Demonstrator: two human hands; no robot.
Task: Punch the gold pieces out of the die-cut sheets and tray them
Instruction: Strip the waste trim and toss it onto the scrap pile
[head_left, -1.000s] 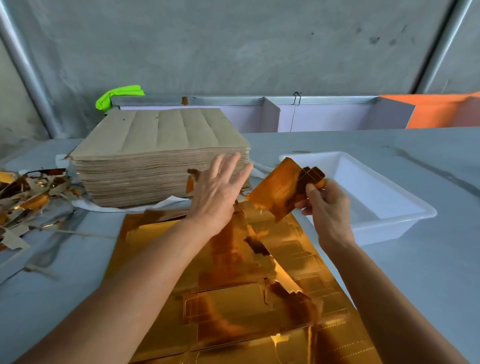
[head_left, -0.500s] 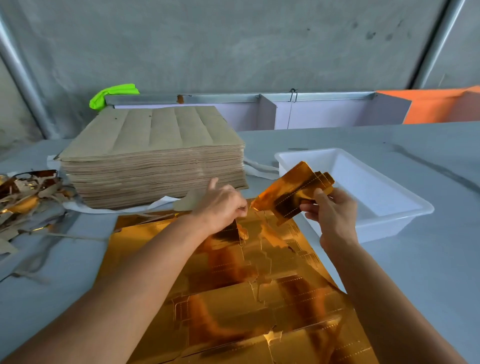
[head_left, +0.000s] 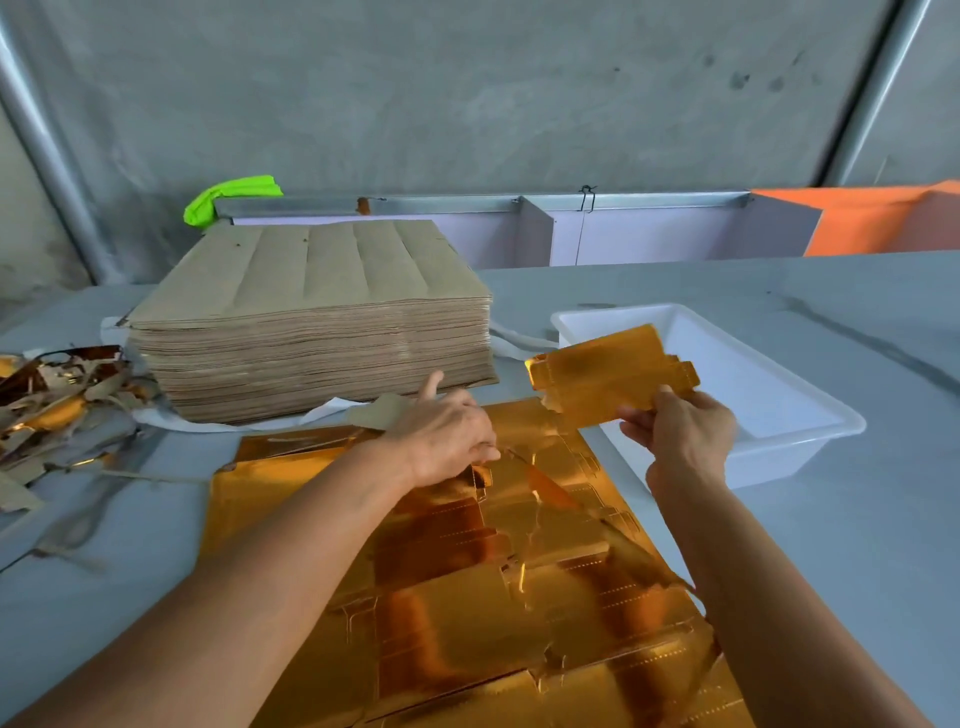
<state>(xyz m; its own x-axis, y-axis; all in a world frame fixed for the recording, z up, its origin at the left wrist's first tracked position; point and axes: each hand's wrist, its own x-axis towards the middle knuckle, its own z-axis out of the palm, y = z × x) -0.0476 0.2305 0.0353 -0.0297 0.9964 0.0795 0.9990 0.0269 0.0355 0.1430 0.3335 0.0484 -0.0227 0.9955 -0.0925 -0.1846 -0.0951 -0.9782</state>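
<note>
Both bare forearms reached forward; the left hand (head_left: 447, 441) lay knuckles-up with fingers curled down, the right hand (head_left: 683, 431) raised, fingers pinching.

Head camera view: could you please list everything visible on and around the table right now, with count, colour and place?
Die-cut sheet: one, gold foil, flat on the table nearest the person, partly torn.
Gold piece: one, gold, held up over the tray's near left corner.
Tray: one, white plastic, right of the sheet; nothing visible inside.
Stack of sheets: one tall pile, brown side up, behind the gold sheet.
Scrap pile: one heap, gold and brown offcuts, far left.
Cloth: one, neon green, behind the stack.
Table: one, grey.
Left hand: one, fingers curled at the sheet's far edge.
Right hand: one, pinching the gold piece.
</note>
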